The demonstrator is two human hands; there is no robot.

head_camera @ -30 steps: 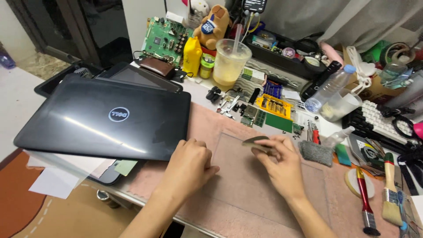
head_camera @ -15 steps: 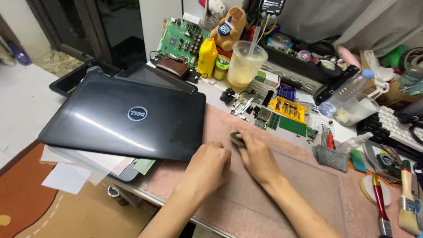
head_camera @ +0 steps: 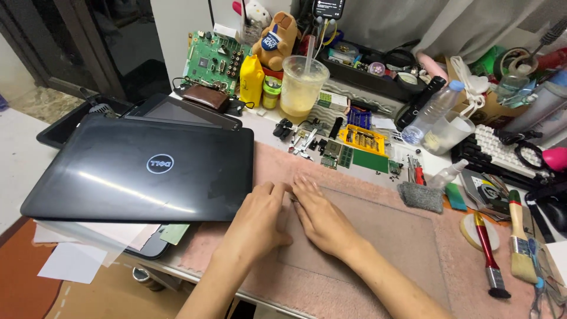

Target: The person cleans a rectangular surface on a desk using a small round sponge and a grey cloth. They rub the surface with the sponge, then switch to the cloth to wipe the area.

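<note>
Hands flat together on the pink mat, near the worktop's front edge.
My left hand (head_camera: 258,220) and right hand (head_camera: 322,217) lie palm-down, fingertips (head_camera: 302,183) meeting over something small and dark (head_camera: 292,199), mostly hidden, so I can't tell if I'm pinching it. The mat (head_camera: 378,236) looks fuzzy and worn; the closed black laptop (head_camera: 147,168) sits just beside my left hand.
</note>
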